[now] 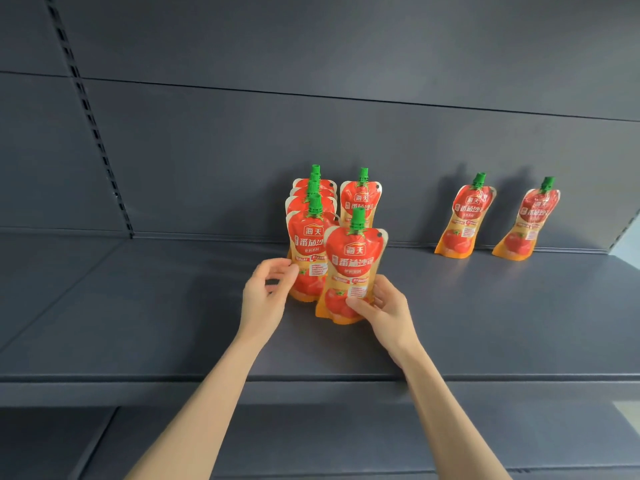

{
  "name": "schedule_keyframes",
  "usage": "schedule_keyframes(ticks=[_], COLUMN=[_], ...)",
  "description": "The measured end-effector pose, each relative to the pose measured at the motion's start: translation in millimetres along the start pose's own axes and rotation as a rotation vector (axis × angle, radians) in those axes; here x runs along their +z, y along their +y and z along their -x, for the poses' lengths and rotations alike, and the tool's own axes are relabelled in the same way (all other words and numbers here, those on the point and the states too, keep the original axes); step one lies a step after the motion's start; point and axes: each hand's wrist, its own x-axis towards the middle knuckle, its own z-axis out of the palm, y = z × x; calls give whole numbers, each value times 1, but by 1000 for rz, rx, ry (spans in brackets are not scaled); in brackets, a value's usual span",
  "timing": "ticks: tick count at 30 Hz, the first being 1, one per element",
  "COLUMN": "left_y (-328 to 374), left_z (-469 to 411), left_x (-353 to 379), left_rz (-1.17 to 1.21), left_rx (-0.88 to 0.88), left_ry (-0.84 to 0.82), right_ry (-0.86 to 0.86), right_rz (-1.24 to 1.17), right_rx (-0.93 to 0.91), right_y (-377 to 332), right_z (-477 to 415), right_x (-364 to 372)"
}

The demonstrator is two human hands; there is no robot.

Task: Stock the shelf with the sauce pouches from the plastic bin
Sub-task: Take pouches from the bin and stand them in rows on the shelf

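Right hand (382, 308) grips front pouch (349, 271) on shelf (138, 306); left hand (266, 294) loose, empty.

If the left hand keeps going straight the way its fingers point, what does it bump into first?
Most likely the front pouch of the left row. The left hand has its fingers aimed right at that pouch's lower edge, nearly touching it, though depth is hard to judge.

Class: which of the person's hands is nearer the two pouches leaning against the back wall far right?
Right. The right hand is closer to those two pouches; the left hand is farther left.
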Motion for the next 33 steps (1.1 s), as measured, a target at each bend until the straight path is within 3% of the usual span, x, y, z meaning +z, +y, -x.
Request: schedule_keyframes(ticks=[7, 13, 19, 25, 33], left_y=[23, 18, 19, 27, 65], left_z=[7, -3, 1, 43, 126], left_x=[-7, -9, -10, -10, 68], left_rz=[141, 53, -79, -314, -305], left_rx=[57, 61, 41, 153, 207], left_ry=[-188, -154, -155, 44, -355], right_ry=[-70, 55, 55, 144, 345], right_rz=[157, 281, 461, 564, 660], right_rx=[-46, -69, -65, -86, -46], right_y=[0, -5, -11, -29, -34], right_z=[0, 0, 6, 36, 128], right_x=[45, 53, 48, 16, -81])
